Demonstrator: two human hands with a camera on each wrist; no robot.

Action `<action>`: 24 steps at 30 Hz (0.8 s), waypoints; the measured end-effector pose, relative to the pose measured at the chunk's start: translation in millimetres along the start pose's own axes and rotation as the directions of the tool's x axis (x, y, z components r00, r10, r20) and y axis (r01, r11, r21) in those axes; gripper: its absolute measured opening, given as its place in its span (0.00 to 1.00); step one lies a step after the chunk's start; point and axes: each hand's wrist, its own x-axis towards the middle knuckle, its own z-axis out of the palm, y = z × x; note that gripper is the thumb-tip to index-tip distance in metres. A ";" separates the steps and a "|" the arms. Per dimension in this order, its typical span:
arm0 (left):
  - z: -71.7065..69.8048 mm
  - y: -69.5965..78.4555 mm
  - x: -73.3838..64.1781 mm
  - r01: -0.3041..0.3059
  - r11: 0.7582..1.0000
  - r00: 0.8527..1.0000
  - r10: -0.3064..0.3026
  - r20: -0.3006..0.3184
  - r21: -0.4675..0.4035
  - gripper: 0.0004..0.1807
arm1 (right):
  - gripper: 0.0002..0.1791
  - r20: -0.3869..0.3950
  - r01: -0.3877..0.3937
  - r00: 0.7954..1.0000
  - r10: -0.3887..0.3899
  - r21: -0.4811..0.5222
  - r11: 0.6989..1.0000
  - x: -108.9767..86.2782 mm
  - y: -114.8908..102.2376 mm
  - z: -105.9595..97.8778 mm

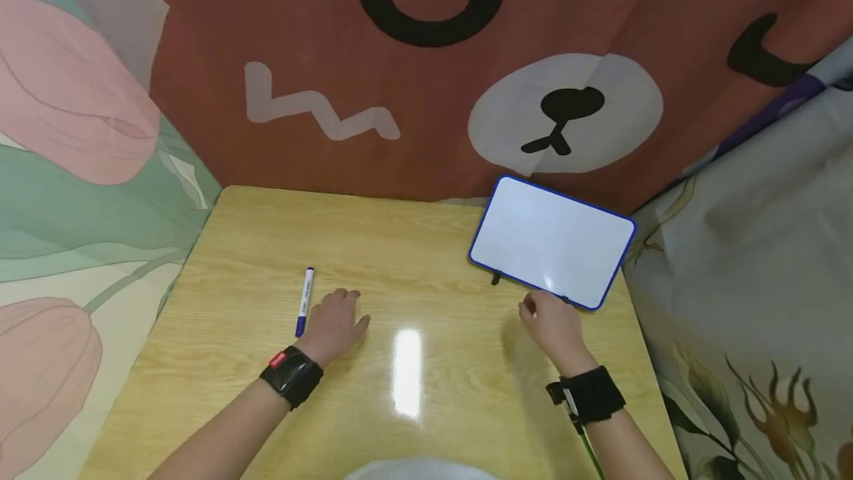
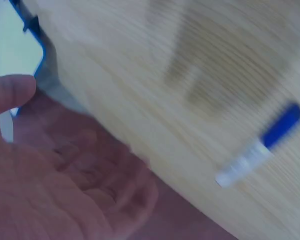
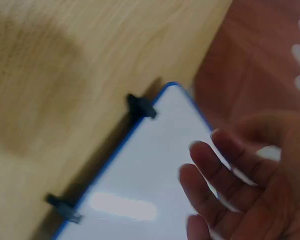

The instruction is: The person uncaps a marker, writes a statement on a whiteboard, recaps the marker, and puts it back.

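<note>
Seemingly, a reaching step is in hand, nothing gripped: the marker (image 1: 305, 302) is seen at ten o'clock from the left hand (image 1: 333, 327), fingers parted; the whiteboard (image 1: 553, 239), at twelve from the right hand (image 1: 554, 326), fingers loosely bent. For grasping, fingers would need to be closed.

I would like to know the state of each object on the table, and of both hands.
Marker: capped, lying flat.
Whiteboard: blank.
Two black fittings: attached along the whiteboard's near edge.
Left hand: open, empty, beside the marker.
Right hand: fingers relaxed, empty, near the whiteboard.
</note>
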 end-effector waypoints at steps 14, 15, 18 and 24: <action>67.5 113.2 104.5 -0.172 0.967 0.978 0.144 0.151 0.190 0.09 | 0.23 0.313 -0.411 0.858 0.407 -0.054 0.910 29.1 62.9 32.6; 71.9 118.8 108.9 -0.178 0.963 0.977 0.148 0.153 0.202 0.10 | 0.24 0.316 -0.430 0.846 0.429 -0.070 0.900 30.7 64.4 32.7; 81.5 135.1 119.4 -0.160 0.978 0.981 0.143 0.129 0.136 0.10 | 0.28 0.327 -0.469 0.816 0.477 -0.109 0.876 34.0 68.4 31.1; 93.8 164.0 127.1 -0.215 0.976 0.960 0.219 0.175 -0.039 0.18 | 0.29 0.318 -0.529 0.777 0.543 -0.137 0.837 35.9 81.9 32.7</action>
